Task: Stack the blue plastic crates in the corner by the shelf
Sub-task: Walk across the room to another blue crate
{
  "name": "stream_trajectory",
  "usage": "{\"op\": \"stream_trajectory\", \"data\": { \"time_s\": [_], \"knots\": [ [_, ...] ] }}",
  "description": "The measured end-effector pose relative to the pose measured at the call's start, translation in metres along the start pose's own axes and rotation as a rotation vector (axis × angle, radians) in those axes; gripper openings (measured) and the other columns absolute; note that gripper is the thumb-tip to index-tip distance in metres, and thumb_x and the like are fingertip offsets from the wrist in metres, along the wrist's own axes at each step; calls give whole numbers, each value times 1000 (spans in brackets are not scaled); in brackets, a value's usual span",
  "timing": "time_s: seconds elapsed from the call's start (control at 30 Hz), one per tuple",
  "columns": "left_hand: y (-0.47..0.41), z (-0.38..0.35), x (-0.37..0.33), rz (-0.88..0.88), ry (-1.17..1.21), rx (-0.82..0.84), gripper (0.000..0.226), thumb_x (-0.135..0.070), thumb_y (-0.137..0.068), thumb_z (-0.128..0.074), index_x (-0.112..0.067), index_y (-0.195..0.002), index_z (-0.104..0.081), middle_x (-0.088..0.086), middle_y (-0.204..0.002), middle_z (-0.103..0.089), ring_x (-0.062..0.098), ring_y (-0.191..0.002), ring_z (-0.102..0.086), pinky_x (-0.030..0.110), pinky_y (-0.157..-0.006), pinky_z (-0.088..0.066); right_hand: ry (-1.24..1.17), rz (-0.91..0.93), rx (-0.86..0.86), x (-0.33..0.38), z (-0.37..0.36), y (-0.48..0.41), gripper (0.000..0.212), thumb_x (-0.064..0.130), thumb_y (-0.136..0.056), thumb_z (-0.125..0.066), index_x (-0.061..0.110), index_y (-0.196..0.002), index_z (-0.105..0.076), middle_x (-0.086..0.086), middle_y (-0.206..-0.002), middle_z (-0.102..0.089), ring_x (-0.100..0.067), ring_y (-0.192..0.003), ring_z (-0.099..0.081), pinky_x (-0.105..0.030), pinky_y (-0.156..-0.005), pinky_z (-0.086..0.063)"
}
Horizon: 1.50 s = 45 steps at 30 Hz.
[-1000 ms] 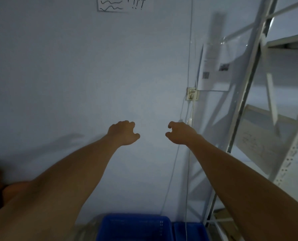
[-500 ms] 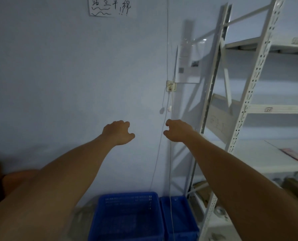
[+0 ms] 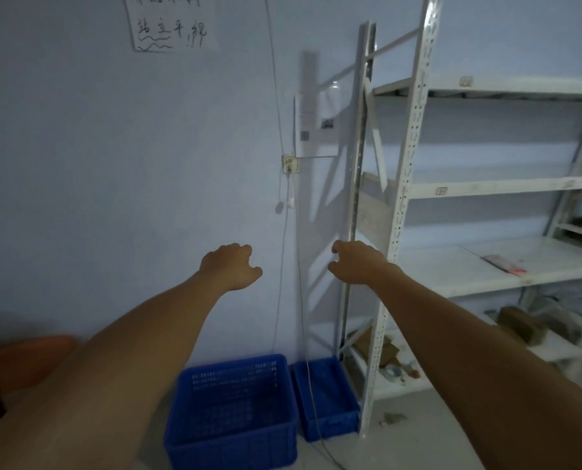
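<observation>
Dim corner, blue wall, we see the large blue crate (image 3: 232, 412) and small blue crate (image 3: 325, 398) side by side on the floor beside the shelf (image 3: 381, 334), left hand (image 3: 230, 266) and right hand (image 3: 359, 262) raised, loosely curled, empty; we'd grip both rims evenly, mind the dangling cable (image 3: 308, 385).

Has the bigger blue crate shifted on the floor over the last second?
Cannot tell. The bigger crate sits beside the smaller crate and shelf post as before; the camera moved.

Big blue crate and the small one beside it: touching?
Cannot tell. In the head view the large blue crate and small blue crate sit side by side; their rims look nearly flush, but any contact or gap stays unresolved.
</observation>
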State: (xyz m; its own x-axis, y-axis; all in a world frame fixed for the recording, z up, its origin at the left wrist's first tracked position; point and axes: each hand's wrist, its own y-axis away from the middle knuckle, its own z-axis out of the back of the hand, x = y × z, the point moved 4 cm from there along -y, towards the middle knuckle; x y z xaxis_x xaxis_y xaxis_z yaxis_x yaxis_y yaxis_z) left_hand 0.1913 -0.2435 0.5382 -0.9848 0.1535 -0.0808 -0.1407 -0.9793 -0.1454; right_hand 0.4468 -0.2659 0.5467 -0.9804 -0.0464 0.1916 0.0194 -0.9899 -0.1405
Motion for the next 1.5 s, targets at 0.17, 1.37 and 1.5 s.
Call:
{"op": "stream_trajectory", "data": {
  "time_s": [0.17, 1.37, 1.5],
  "knots": [
    [4, -3, -107, -197, 44, 2, 63, -53, -99, -52, -16, -150, -49, 9, -149, -53, 31, -130, -55, 40, -98, -48, 39, -164, -45, -77, 26, 60, 48, 38, -96, -50, 17, -139, -49, -11, -136, -58, -33, -120, -58, -43, -95, -50],
    [194, -316, -606, -772, 74, 490, 68, -53, -96, -54, -12, -150, -47, 16, -150, -52, 36, -131, -56, 45, -102, -51, -132, -1186, 72, -538, -116, 524, 48, 35, -95, -52, 22, -140, -48, -13, -134, -59, -33, -117, -58, -39, -89, -47],
    [185, -392, -605, -750, 16, 582, 68, -52, -97, -52, -12, -151, -46, 15, -148, -53, 34, -127, -57, 43, -98, -52, -167, -1223, 147, -565, -181, 521, 50, 36, -95, -53, 20, -142, -45, -15, -131, -60, -34, -113, -59, -38, -85, -48]
  ]
}}
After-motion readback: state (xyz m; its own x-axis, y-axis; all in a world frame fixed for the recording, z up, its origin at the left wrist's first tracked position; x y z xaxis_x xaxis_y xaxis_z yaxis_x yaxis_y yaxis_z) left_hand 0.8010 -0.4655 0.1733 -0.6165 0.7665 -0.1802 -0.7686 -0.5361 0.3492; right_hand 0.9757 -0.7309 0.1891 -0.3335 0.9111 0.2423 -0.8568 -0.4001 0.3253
